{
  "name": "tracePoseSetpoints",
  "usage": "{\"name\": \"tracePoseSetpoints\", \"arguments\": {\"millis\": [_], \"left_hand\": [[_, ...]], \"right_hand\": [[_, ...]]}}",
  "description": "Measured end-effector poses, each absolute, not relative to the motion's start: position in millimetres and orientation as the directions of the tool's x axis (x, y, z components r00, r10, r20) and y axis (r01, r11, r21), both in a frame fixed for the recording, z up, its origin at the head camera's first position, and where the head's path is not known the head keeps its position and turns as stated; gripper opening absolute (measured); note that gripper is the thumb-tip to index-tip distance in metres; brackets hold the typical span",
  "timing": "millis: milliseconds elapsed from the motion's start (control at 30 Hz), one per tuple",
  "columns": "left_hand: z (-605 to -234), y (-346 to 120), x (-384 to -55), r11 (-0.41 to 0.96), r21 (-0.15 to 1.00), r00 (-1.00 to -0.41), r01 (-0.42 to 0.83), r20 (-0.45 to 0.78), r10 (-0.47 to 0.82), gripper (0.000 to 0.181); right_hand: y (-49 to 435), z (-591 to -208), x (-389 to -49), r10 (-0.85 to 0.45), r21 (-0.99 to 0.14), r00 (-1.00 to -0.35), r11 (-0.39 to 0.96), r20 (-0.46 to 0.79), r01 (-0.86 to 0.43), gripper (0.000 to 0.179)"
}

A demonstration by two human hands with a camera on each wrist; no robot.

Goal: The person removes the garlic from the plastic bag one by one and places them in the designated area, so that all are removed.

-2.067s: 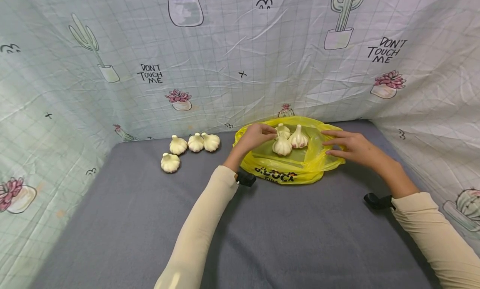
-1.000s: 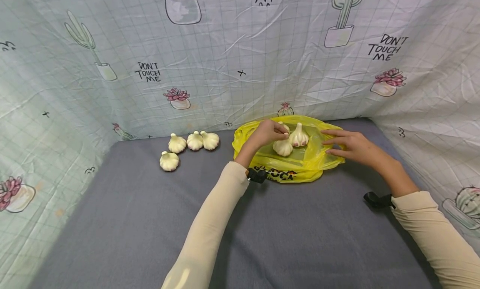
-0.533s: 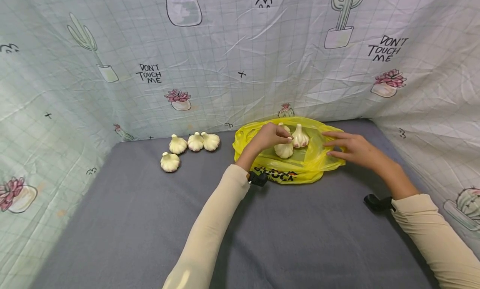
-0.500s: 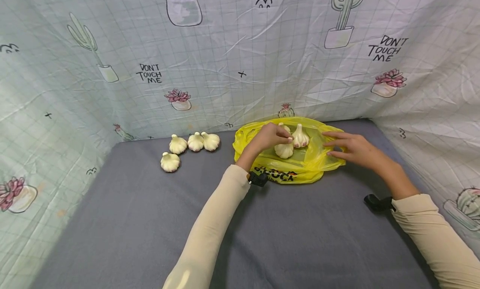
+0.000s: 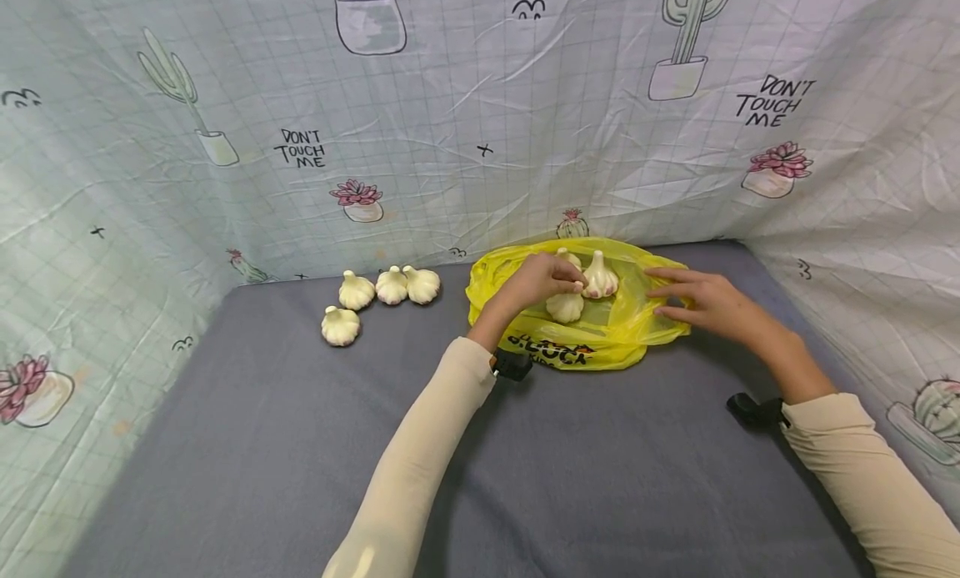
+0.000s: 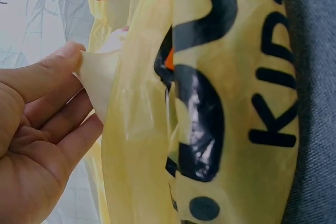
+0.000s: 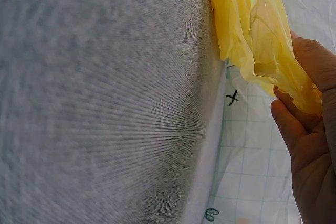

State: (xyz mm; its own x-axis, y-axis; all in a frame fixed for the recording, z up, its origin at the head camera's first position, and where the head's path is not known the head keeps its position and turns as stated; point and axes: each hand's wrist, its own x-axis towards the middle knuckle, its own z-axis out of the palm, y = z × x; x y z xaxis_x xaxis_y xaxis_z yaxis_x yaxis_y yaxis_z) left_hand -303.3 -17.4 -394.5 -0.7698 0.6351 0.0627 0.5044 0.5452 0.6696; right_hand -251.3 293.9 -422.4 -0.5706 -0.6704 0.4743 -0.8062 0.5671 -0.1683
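A yellow plastic bag (image 5: 630, 351) with black print lies with its mouth spread at the back of the table. Inside it, my left hand (image 5: 534, 282) pinches the stem of a garlic bulb (image 5: 566, 308) between thumb and fingers. The left wrist view shows that pale stem (image 6: 100, 74) at the fingertips, with the bulb's body behind the bag wall. Two more bulbs are in the bag: a garlic bulb (image 5: 600, 276) to the right and another garlic bulb (image 5: 570, 256) partly behind my left hand. My right hand (image 5: 708, 301) holds the bag's right edge between thumb and fingers.
Several garlic bulbs (image 5: 392, 285) sit loose on the grey tabletop (image 5: 300, 444) left of the bag. A patterned cloth (image 5: 450, 103) hangs behind the table and along both sides.
My left hand has moved a little right and taken hold of the front garlic bulb's stem, shifting that bulb slightly. The right hand stays at the bag's edge.
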Motion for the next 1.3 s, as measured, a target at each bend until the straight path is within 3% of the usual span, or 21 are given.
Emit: {"name": "tracePoseSetpoints", "arguments": {"millis": [700,1300], "left_hand": [[-371.4,-45.5,-281.0,0.437,0.665,-0.724,0.605,0.231,0.650,0.023],[-363.4,-78.5,-262.7,0.450,0.665,-0.751,0.596,0.264,0.605,0.021]], "right_hand": [[296.9,-418.0,-250.6,-0.663,-0.181,-0.564,0.556,0.492,-0.811,0.033],[298.3,-418.4,-250.1,-0.661,-0.188,-0.580,0.568,0.476,-0.801,0.031]]}}
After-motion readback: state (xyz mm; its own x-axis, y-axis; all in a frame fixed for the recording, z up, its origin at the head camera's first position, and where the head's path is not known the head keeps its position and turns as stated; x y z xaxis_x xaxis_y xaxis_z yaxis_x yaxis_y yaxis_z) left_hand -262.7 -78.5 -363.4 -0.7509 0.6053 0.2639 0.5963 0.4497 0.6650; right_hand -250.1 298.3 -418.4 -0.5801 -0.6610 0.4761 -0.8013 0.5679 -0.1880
